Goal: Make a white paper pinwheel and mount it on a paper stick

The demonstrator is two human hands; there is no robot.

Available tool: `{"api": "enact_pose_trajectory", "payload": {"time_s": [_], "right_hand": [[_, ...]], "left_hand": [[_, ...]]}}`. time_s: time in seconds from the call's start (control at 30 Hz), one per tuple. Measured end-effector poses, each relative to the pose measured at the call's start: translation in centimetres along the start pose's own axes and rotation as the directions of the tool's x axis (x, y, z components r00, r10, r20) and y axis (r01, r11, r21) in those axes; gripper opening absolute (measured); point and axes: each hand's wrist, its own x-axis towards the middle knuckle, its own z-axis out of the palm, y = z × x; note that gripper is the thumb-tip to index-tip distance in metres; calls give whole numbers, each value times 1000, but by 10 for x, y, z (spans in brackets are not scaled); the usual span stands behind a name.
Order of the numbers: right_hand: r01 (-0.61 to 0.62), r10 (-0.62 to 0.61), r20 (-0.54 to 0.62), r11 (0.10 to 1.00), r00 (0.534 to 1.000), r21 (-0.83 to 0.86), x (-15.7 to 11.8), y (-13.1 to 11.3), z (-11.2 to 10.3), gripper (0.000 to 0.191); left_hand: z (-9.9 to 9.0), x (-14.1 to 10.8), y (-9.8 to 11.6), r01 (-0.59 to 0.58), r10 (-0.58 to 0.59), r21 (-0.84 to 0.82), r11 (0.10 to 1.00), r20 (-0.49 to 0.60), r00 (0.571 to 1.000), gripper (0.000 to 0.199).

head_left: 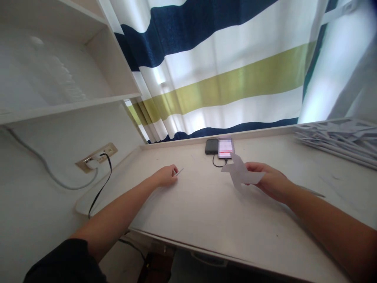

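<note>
A white paper pinwheel shape [240, 173] with several pointed arms is held in my right hand [266, 179], above the right half of the white desk [206, 220]. My left hand [167, 175] is over the desk to the left, its fingers closed on a small, thin white piece [179, 171] that sticks out to the right. The two hands are well apart. Just behind the paper shape lie a phone [225, 148] with a lit screen and a black power bank [211, 147], with a short black cable.
White paper strips [344, 141] are piled at the back right. A thin pointed item [312, 191] lies beside my right forearm. Striped curtains [218, 78] hang behind the desk; a wall socket [97, 157] with cords and a shelf [88, 102] are at left.
</note>
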Motion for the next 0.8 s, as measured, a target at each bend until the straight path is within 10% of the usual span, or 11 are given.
{"api": "enact_pose_trajectory", "payload": {"time_s": [0.4, 0.8], "right_hand": [[35, -37, -117, 999, 992, -13, 5, -5, -8, 10], [55, -2, -415, 992, 910, 115, 6, -14, -22, 16]], "left_hand": [[67, 21, 144, -64, 334, -811, 581, 165, 928, 35], [81, 41, 139, 81, 325, -984, 156, 129, 937, 35]]}}
